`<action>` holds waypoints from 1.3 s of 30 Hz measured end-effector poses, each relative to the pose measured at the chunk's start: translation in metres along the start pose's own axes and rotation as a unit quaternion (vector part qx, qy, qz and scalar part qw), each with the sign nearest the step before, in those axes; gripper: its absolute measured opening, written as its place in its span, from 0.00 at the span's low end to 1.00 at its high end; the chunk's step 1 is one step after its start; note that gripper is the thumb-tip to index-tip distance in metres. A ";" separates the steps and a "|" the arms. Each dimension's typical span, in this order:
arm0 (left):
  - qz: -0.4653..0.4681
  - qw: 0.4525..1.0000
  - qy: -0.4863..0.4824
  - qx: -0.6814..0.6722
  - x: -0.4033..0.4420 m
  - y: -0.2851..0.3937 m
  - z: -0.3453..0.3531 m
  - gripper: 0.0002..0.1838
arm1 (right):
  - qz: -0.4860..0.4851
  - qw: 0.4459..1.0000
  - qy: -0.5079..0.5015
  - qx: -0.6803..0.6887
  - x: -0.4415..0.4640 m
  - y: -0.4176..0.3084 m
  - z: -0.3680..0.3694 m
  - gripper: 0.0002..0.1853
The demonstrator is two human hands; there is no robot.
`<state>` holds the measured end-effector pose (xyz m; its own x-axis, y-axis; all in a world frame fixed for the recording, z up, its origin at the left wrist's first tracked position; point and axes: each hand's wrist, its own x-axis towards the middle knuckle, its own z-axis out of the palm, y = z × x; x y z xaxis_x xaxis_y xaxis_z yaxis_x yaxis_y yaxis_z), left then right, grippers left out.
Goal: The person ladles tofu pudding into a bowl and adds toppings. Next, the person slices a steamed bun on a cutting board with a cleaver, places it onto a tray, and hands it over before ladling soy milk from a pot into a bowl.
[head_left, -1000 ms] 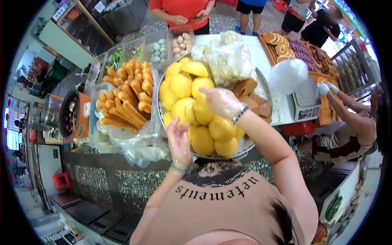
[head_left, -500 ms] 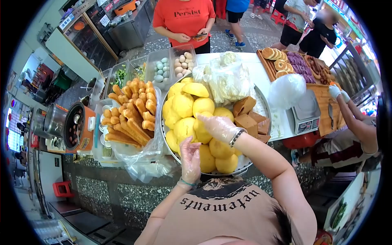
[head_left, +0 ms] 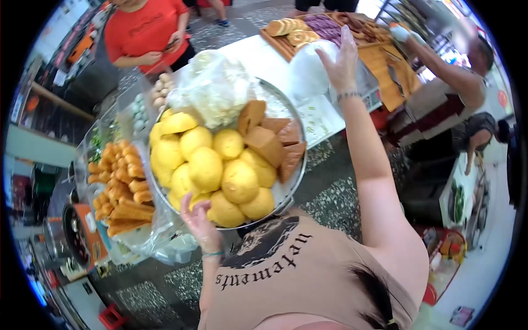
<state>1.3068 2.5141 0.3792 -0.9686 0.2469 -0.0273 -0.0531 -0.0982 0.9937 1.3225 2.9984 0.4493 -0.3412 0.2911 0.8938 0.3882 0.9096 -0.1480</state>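
Note:
My left hand (head_left: 201,223), in a clear plastic glove, hovers at the near rim of a large round metal tray (head_left: 300,176), its fingers loosely bent, apart and holding nothing. Beside it in the tray are yellow round buns (head_left: 204,168), brown cake wedges (head_left: 264,144) and pale food in a clear plastic bag (head_left: 217,91). My gloved right hand (head_left: 342,63) is stretched out to the far right with fingers spread. It is over or against a bundle of clear plastic bags (head_left: 311,74); whether it touches them I cannot tell.
Fried dough sticks (head_left: 124,187) lie left of the tray, with egg containers (head_left: 160,91) behind. A person in a red shirt (head_left: 146,33) stands across the table. At right, a co-worker (head_left: 445,93) with gloved hands works by a wooden board (head_left: 385,71) with a knife (head_left: 395,77).
My right hand has left the yellow buns and swung far right to the plastic bags. My left hand stays near the tray's near edge. The view has turned to the right.

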 end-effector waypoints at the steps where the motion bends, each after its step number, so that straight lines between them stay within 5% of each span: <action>1: 0.010 0.999 0.031 -0.004 0.001 -0.001 0.004 0.22 | 0.001 1.000 -0.002 -0.013 0.004 0.019 0.006 0.43; 3: 0.008 1.000 0.022 -0.009 -0.003 -0.003 0.013 0.22 | 0.133 0.946 -0.221 -0.197 -0.002 0.042 0.022 0.46; 4: 0.016 0.999 0.024 -0.014 -0.003 -0.003 0.017 0.22 | 0.135 0.945 -0.222 -0.199 -0.005 0.058 0.030 0.46; 6: 0.017 1.000 0.010 -0.013 -0.006 -0.005 0.025 0.22 | 0.183 0.890 -0.405 -0.100 -0.012 0.087 0.046 0.47; 9: 0.025 1.000 -0.009 -0.016 -0.009 -0.007 0.033 0.21 | 0.108 0.952 -0.262 -0.111 -0.017 0.094 0.061 0.47; 11: -0.040 0.999 -0.005 0.003 -0.010 -0.006 0.036 0.21 | 0.049 0.961 -0.250 -0.108 -0.013 0.084 0.061 0.46; 18: -0.018 0.998 0.014 -0.058 -0.021 -0.002 0.044 0.20 | -0.060 0.967 -0.245 -0.046 -0.003 0.044 0.049 0.37; 24: -0.021 0.998 0.010 -0.066 -0.029 -0.010 0.041 0.20 | -0.087 0.946 -0.301 0.078 -0.024 0.036 0.037 0.27; 29: -0.026 0.998 0.005 -0.049 -0.034 -0.009 0.038 0.19 | 0.010 0.965 -0.263 -0.003 -0.043 0.065 0.057 0.34; 39: -0.044 0.998 0.025 -0.036 -0.040 -0.012 0.034 0.21 | -0.024 0.959 -0.276 -0.068 -0.053 0.076 0.070 0.39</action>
<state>1.3544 2.5386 0.3725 -0.9703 0.2094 -0.1210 -0.1538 -0.1479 0.9770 1.3106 3.0729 0.3613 -0.7476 0.3964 0.5329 0.4557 0.8898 -0.0226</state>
